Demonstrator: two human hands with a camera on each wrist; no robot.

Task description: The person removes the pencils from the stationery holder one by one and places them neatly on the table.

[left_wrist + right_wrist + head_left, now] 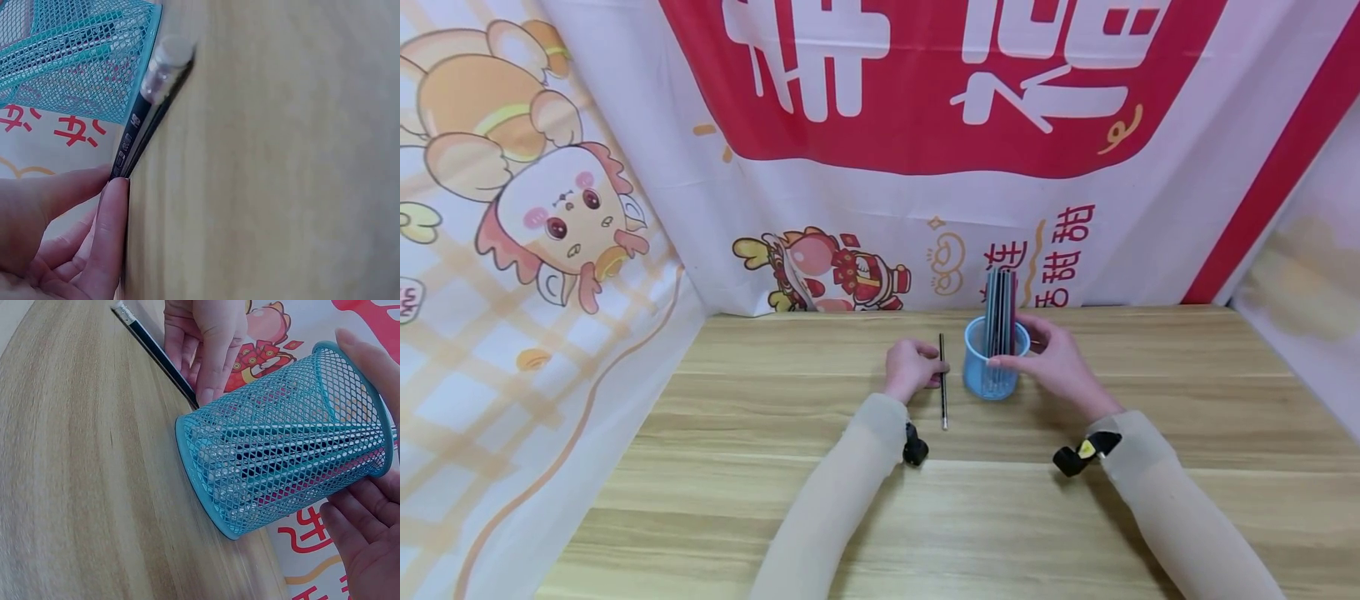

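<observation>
Pale sleeves (pixel 835 508) are stretched over the tabletop (pixel 1000 533); near its far edge, a black pencil (pixel 943 402) is pinched by fingers of the left hand (pixel 912 367), a mesh cup (pixel 976 375) gripped by the right hand (pixel 1056 367). Pickup step, seemingly; clean lift probably needed next.

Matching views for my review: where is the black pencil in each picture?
Head: the black pencil is just right of and below centre, pinched by the left hand.
Left wrist: left of centre, eraser end uppermost.
Right wrist: upper left, slanting, eraser end uppermost.
Shared landmark: the blue mesh cup.
</observation>
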